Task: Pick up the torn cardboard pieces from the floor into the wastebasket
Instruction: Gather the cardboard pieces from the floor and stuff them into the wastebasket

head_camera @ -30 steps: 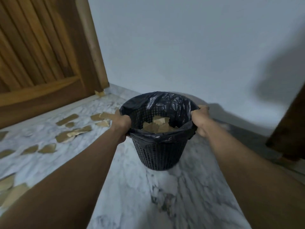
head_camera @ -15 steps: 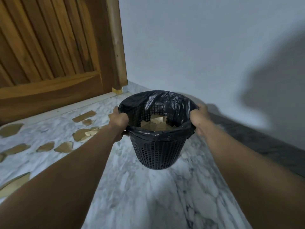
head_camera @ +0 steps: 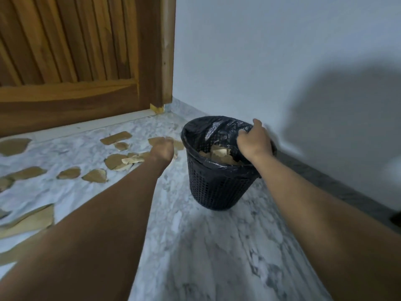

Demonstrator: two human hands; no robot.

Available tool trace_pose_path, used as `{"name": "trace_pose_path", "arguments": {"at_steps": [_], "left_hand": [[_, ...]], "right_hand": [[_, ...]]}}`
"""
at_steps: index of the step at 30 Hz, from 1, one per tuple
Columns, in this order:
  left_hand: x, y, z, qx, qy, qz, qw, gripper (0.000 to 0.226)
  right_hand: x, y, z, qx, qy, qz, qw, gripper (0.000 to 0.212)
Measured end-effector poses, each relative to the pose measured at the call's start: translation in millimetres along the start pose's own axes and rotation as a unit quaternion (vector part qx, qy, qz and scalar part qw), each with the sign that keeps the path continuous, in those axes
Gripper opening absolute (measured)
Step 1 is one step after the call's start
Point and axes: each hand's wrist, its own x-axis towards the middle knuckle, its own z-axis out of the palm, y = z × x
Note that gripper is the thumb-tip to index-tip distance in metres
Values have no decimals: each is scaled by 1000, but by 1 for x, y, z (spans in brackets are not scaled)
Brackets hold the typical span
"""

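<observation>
Torn cardboard pieces (head_camera: pixel 116 161) lie scattered over the marble floor (head_camera: pixel 217 246) to the left of the wastebasket (head_camera: pixel 217 187), spreading along the foot of the wooden door (head_camera: pixel 65 61). My right grip (head_camera: pixel 255 141) is curled over the basket's right rim, pressing the black liner bag (head_camera: pixel 208 129) against it. I judge this steadies the basket and stops the liner slipping inward while I collect.

My left grip (head_camera: pixel 162 149) reaches out low over the nearest scraps, just beside the basket. It is blurred and its fingers are hidden, so I cannot tell whether it is open or closed.

The basket stands upright near the wall (head_camera: pixel 260 61). Inside the liner sits a heap of cardboard (head_camera: pixel 219 154), well below the rim.
</observation>
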Motion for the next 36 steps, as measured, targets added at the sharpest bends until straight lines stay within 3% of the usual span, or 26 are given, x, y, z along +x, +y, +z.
{"name": "trace_pose_path", "arguments": {"at_steps": [6,12,18,21,24,27,34,36], "left_hand": [[-16,-70,-75,77,138,-41,987,48],[-67,-187,-139,197,222,-44,954,58],[-167,-297,-206,310,299,-195,882,78],[-223,-325,-213,314,321,-233,863,94],[-274,-340,-184,335,267,-228,875,110],[-296,-349,-148,393,207,-232,865,120],[-256,-365,-151,406,258,-268,835,118],[-246,-366,-160,404,266,-272,832,119]], "right_hand": [[-46,-73,55,-35,-16,-65,997,58],[-111,-80,148,-87,-47,-246,964,56],[-165,-55,238,-109,-241,-253,930,73],[-198,-34,283,-175,-368,-245,880,87],[-236,-13,312,-201,-441,-256,836,89],[-266,-8,327,-200,-461,-341,794,99],[-288,10,332,-226,-459,-553,657,115],[-288,13,333,-236,-453,-578,636,118]]}}
